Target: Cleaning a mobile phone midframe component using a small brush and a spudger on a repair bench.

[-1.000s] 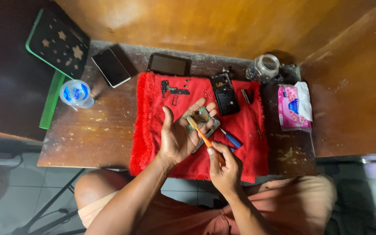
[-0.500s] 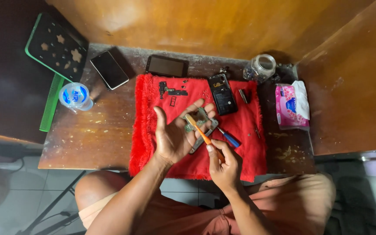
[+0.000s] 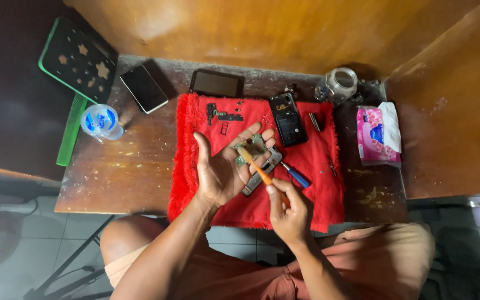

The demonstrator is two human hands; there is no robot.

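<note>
Lately shifted only a little: left hand [image 3: 226, 169] now spread wider than a moment ago, palm up, fingers splayed, cradling a small green circuit board [image 3: 253, 148] on the fingertips rather than gripping it. Brushing evidently under way, not finished. Board looks thin, greenish, with pale metal patches, tilted slightly toward the camera. Just right of that palm, an orange-handled brush [image 3: 254, 165] laid bristle-end onto the board, pinched at its lower end by the right hand [image 3: 288, 210], closed around the handle. Under both hands, a red cloth [image 3: 206, 189]; beside the right hand's knuckles, a blue-handled screwdriver [image 3: 295, 175]; beyond the fingertips, an opened phone body [image 3: 288, 118].
</note>
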